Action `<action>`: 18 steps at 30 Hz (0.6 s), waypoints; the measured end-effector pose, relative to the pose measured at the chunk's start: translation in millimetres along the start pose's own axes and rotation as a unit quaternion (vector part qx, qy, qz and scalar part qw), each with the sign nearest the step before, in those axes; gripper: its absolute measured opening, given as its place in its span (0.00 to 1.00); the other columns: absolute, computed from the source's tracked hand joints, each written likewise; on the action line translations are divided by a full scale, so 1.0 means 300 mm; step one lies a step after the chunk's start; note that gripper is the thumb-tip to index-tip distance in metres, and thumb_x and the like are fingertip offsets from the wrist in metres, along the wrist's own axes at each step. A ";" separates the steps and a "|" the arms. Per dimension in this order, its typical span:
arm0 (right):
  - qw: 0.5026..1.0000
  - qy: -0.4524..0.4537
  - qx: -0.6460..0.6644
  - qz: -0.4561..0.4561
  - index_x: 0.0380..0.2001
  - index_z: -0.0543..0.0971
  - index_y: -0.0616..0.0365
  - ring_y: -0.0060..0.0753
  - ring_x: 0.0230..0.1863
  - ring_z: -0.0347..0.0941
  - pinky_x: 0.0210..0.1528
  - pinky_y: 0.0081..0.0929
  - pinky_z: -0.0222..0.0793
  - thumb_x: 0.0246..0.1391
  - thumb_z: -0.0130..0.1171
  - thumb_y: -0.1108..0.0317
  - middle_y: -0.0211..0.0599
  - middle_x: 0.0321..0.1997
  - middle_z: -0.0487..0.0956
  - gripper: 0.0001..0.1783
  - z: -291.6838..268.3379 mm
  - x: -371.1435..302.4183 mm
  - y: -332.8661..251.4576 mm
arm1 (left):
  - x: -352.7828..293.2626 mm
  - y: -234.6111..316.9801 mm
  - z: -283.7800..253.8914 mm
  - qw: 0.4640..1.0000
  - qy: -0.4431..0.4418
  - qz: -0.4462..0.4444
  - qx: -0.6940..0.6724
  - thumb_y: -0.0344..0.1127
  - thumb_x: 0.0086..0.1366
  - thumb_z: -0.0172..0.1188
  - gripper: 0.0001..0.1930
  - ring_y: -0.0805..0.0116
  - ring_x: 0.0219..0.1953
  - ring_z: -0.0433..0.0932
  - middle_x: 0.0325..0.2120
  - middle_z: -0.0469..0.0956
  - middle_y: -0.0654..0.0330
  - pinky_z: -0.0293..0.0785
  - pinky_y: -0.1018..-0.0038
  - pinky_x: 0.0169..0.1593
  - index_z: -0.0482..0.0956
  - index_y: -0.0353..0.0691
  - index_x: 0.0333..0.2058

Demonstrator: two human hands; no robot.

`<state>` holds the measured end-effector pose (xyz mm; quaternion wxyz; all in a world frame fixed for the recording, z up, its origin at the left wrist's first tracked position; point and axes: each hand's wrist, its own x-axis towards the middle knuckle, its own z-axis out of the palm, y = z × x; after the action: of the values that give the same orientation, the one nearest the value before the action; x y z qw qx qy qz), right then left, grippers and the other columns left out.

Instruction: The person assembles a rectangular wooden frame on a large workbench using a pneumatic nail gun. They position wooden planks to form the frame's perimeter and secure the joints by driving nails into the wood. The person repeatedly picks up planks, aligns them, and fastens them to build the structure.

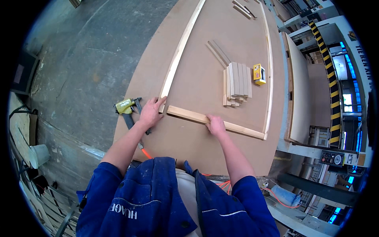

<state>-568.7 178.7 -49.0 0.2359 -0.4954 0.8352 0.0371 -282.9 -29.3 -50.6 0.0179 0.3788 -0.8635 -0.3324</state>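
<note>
A long pale wooden strip (179,51) runs away from me along the left of a large brown board (193,146). My left hand (151,111) is closed around its near end. My right hand (216,125) grips a shorter wooden strip (185,114) lying crosswise, with thumb and fingers about its edges. A small gap parts this strip's left end from the long one. Its right end meets another long strip (269,83) at a corner. Beside my left hand lies a yellow-green air nail gun (125,106) with a black handle and an orange hose (146,153).
Stacked short wooden blocks (239,81) sit between the long strips, beside a yellow box (258,74) and two thin slats (218,54). More wood pieces (242,10) lie at the far end. To the right stands a machine with a black-and-yellow striped bar (333,91).
</note>
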 end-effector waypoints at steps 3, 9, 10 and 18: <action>1.000 0.016 0.000 -0.007 0.54 0.82 0.50 0.53 0.48 0.81 0.55 0.47 0.77 0.51 0.66 0.71 0.48 0.45 0.85 0.24 0.008 -0.001 -0.020 | 0.012 -0.017 -0.007 1.000 -0.013 0.013 0.005 0.32 0.51 0.76 0.45 0.49 0.59 0.73 0.59 0.71 0.50 0.73 0.60 0.64 0.67 0.55 0.69; 0.999 -0.002 -0.032 -0.030 0.56 0.80 0.53 0.56 0.49 0.80 0.56 0.49 0.76 0.52 0.69 0.67 0.48 0.47 0.84 0.26 0.022 0.002 -0.066 | 0.018 -0.028 -0.012 0.999 -0.008 0.034 0.008 0.31 0.51 0.75 0.45 0.49 0.57 0.75 0.55 0.73 0.50 0.74 0.60 0.63 0.68 0.55 0.69; 0.999 -0.002 -0.030 -0.032 0.56 0.80 0.53 0.56 0.49 0.80 0.56 0.49 0.76 0.52 0.69 0.67 0.48 0.47 0.84 0.26 0.016 0.003 -0.067 | 0.019 -0.028 -0.013 0.999 -0.004 0.037 0.011 0.31 0.51 0.75 0.45 0.48 0.57 0.75 0.55 0.73 0.50 0.74 0.60 0.63 0.68 0.55 0.68; 0.999 0.003 -0.001 -0.033 0.55 0.81 0.54 0.57 0.50 0.80 0.56 0.49 0.76 0.52 0.69 0.68 0.49 0.47 0.84 0.25 -0.006 -0.002 -0.073 | 0.023 -0.032 -0.004 0.999 0.002 0.042 0.015 0.30 0.51 0.73 0.41 0.47 0.56 0.76 0.54 0.75 0.46 0.73 0.59 0.63 0.71 0.49 0.66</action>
<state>-550.8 167.5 -43.3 0.2341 -0.5231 0.8190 0.0289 -281.5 -39.3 -56.7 0.0279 0.3430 -0.8835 -0.3179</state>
